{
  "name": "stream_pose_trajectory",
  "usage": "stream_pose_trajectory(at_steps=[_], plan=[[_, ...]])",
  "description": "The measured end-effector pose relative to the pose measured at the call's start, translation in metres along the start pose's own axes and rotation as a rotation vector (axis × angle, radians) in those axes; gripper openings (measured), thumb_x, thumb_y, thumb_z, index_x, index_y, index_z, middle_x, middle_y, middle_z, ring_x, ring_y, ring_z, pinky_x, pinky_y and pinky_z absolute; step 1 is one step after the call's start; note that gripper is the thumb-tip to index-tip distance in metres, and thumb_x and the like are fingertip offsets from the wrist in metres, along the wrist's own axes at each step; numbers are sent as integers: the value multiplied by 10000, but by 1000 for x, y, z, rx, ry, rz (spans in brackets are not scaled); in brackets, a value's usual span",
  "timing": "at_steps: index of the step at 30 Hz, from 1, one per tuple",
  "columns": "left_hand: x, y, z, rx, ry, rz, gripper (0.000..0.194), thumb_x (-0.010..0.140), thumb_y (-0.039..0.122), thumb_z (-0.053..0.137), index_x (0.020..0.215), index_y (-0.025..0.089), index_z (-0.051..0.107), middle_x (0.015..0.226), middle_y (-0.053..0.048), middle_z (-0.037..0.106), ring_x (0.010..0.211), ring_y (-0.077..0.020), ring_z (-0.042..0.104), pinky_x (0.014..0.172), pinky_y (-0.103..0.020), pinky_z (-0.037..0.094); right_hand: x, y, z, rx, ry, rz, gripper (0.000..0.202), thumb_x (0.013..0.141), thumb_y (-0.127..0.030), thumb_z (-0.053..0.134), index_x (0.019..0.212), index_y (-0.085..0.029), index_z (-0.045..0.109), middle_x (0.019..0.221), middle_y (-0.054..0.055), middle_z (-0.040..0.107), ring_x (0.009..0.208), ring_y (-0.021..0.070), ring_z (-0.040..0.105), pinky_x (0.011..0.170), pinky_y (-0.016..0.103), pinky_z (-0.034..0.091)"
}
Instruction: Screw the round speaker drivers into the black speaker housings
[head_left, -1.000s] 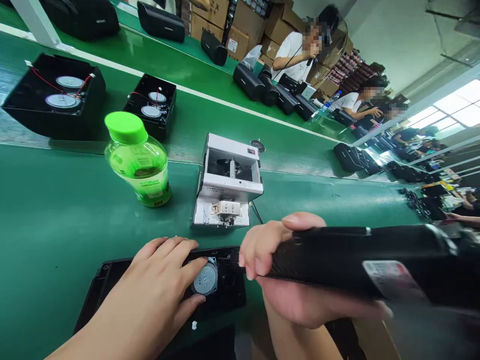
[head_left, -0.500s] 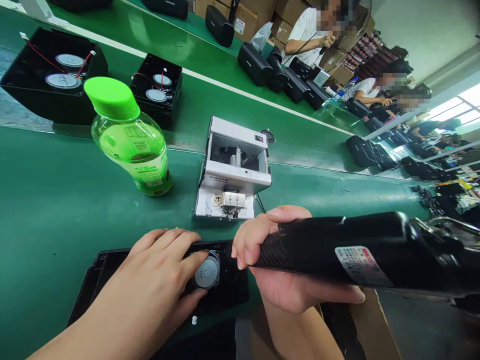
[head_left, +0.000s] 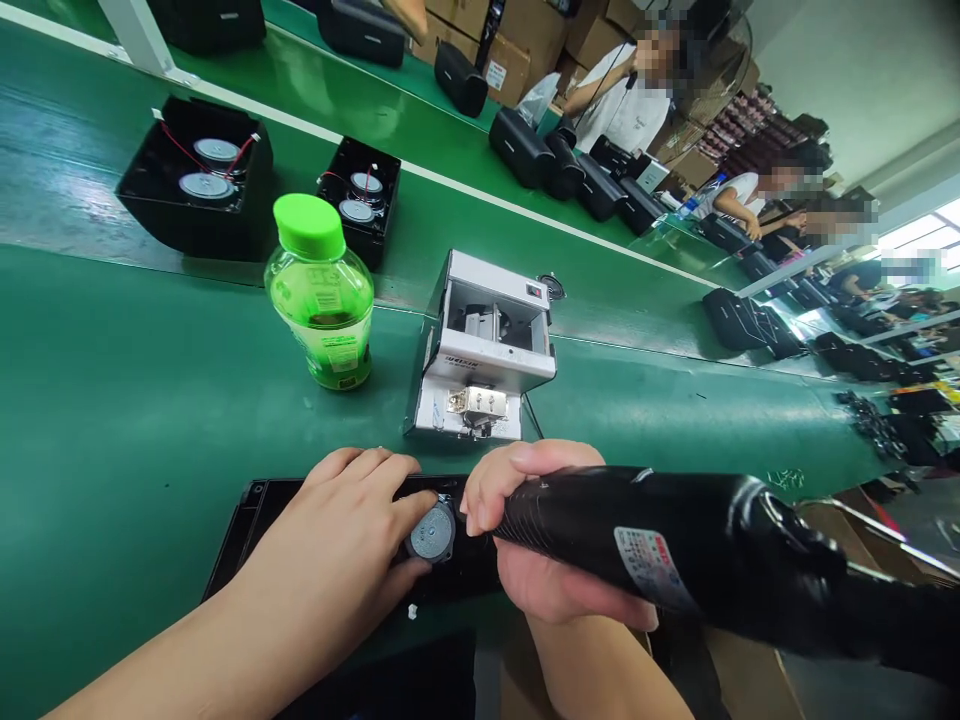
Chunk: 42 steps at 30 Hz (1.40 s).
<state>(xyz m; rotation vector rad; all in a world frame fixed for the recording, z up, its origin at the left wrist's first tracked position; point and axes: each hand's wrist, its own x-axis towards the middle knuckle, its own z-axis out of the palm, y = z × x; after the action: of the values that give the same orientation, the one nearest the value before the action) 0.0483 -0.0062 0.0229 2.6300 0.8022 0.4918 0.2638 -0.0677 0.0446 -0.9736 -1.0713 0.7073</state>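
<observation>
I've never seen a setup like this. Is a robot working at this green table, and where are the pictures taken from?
No robot here: those are a person's two bare hands. Every picture comes from one camera worn on that person's head, looking forward and down.

The left hand touches a round grey disc with thumb and forefinger; the disc is at a black panel. The right hand grips a long black tool.

Also on the green table are a green-capped bottle, a grey machine and black boxes with round discs. Other people are farther back.
</observation>
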Motion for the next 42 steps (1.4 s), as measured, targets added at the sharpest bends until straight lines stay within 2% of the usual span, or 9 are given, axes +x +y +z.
stream_pose_trajectory(at_steps=[4, 7, 15, 19, 25, 30, 35, 38, 42], plan=[[1, 1, -1, 3, -32, -9, 417, 870, 235, 1100, 1249, 346, 965, 1340, -66, 922, 1218, -384, 860, 1073, -577, 623, -11, 9, -1, -116, 8, 4, 920, 899, -1221, 717, 1277, -388, 815, 737, -13, 736, 553, 271, 690, 573, 485, 688], [1, 3, -1, -2, -53, -25, 438, 866, 227, 1115, 1263, 338, 967, 1338, -66, 922, 1243, -387, 857, 1094, -578, 620, -6, 5, 6, -92, 85, -85, 810, 998, -1135, 733, 1322, -397, 807, 765, -40, 764, 545, 221, 680, 582, 404, 659], [-2, 6, 2, 33, -86, -38, 417, 900, 284, 1109, 1292, 322, 970, 1416, -99, 927, 1287, -403, 857, 1141, -596, 630, 56, -83, 12, 9, 177, -225, 683, 1052, -991, 851, 1230, -340, 956, 710, -47, 790, 536, 201, 694, 573, 397, 659], [-2, 6, 2, 28, -101, -67, 450, 874, 239, 1118, 1290, 332, 972, 1401, -79, 927, 1265, -393, 870, 1115, -587, 646, 89, -70, 20, 10, 95, -265, 706, 978, -1018, 902, 1062, -317, 899, 674, -61, 785, 500, 195, 690, 501, 360, 607], [-1, 6, -1, 39, -27, -36, 488, 825, 226, 1139, 1274, 310, 967, 1363, -85, 936, 1196, -378, 883, 1066, -563, 663, 104, -43, 27, 32, 39, -116, 828, 841, -1095, 922, 1191, -345, 909, 655, -64, 781, 440, 203, 636, 454, 367, 511], [-1, 5, -1, 64, 25, 0, 456, 797, 224, 1119, 1220, 299, 966, 1316, -85, 950, 1169, -382, 893, 1043, -564, 675, 81, -63, 21, 121, 100, -7, 815, 827, -1060, 963, 1201, -336, 978, 633, -59, 784, 414, 192, 627, 421, 339, 546], [-2, 2, 0, 74, 57, 60, 457, 785, 198, 1079, 1213, 304, 955, 1352, -92, 957, 1166, -397, 896, 1046, -616, 678, 21, -91, 7, 46, 191, -72, 598, 1163, -888, 790, 1367, -367, 1004, 701, -19, 788, 531, 207, 705, 559, 387, 676], [-2, 1, -1, 86, 58, 90, 505, 748, 181, 1095, 1216, 303, 948, 1342, -104, 952, 1125, -408, 888, 1003, -635, 674, -7, -90, 0, 16, 121, -28, 527, 1246, -803, 715, 1449, -394, 978, 731, -22, 783, 549, 223, 726, 582, 402, 698], [-2, 1, -4, 91, 51, 108, 504, 772, 203, 1091, 1242, 299, 938, 1342, -113, 937, 1122, -413, 879, 979, -638, 664, -18, -79, -1, -9, 42, -17, 663, 1217, -903, 657, 1492, -388, 971, 725, -20, 776, 561, 227, 711, 600, 403, 689]])
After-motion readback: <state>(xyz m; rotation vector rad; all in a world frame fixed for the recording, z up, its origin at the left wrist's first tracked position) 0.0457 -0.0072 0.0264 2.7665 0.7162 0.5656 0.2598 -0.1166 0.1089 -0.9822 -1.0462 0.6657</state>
